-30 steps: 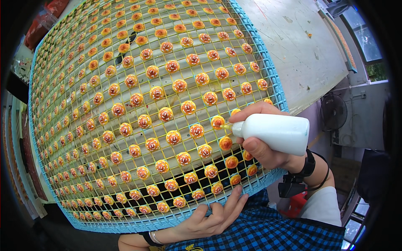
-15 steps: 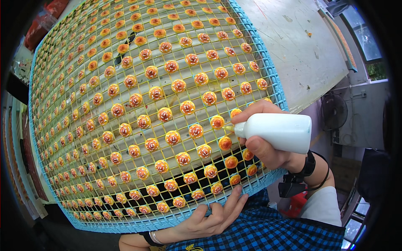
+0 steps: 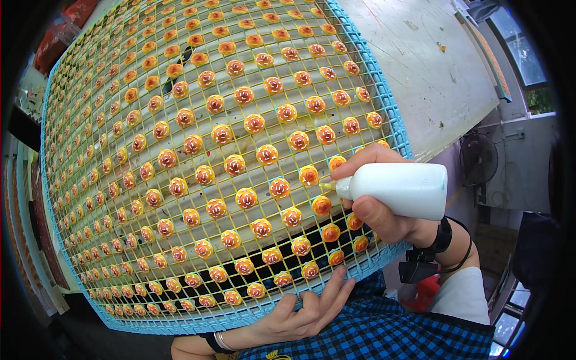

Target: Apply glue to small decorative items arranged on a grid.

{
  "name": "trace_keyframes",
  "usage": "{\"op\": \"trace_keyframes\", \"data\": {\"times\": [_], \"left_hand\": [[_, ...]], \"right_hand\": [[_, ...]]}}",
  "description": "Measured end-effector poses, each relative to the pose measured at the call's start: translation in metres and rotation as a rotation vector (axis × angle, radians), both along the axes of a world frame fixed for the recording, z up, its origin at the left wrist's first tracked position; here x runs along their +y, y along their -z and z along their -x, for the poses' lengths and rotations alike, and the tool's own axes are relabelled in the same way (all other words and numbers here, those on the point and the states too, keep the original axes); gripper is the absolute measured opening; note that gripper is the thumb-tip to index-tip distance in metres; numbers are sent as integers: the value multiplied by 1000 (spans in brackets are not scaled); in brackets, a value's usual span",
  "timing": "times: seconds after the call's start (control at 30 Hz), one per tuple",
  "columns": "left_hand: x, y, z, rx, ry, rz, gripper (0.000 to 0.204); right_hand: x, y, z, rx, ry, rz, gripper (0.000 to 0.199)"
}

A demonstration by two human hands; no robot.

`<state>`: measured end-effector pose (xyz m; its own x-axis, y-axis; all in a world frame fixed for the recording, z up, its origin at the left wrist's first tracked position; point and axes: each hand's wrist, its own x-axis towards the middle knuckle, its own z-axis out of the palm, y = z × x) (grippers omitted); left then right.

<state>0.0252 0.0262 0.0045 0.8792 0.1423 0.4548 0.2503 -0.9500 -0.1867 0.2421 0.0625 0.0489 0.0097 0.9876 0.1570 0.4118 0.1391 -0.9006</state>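
My right hand [image 3: 381, 201] is wrapped round a white squeeze bottle [image 3: 403, 191], held almost level. Its narrow yellowish nozzle tip [image 3: 327, 186] is beside a small orange-and-yellow rose-shaped piece [image 3: 308, 175] with a few white marks. I cannot tell whether the tip touches it. Rows of such pieces rest on a wide yellow mesh rack [image 3: 198, 264] with a blue rim [image 3: 174, 327]. Many carry white strokes; several near the bottle, such as one plain piece [image 3: 321, 206], show none. At the near rim, my left hand [image 3: 309, 312] grips the edge with bent fingers.
A pale, stained worktop [image 3: 432, 78] lies under and right of the rack. A dark fan [image 3: 478, 159] stands beyond it at the right. Red plastic bags [image 3: 57, 45] sit at the far left. Blue-black checked cloth [image 3: 384, 330] covers my lap.
The nozzle tip has shifted slightly left and down. White marks now show on the rose-shaped piece beside it. The rack has slid very slightly left; my left hand stays at the rim.
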Motion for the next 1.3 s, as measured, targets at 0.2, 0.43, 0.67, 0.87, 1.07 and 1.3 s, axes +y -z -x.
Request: {"op": "trace_keyframes", "data": {"times": [0.2,0.43,0.67,0.87,1.07,1.3], "left_hand": [[-1,1,-1,-8,-10,8,31],[-2,0,0,3,-12,16,30],[-2,-1,0,12,-4,17,31],[-2,-1,-1,3,-10,20,31],[-1,0,-1,0,-9,15,31],[-1,-2,-1,18,-2,25,31]], "right_hand": [[1,0,-4,-67,-39,-50,17],[0,0,-4,66,-36,18,16],[0,1,-5,59,-53,-12,17],[2,2,-7,-88,-86,-104,17],[0,5,-2,95,3,-16,15],[-4,5,-3,167,82,14,14]]}}
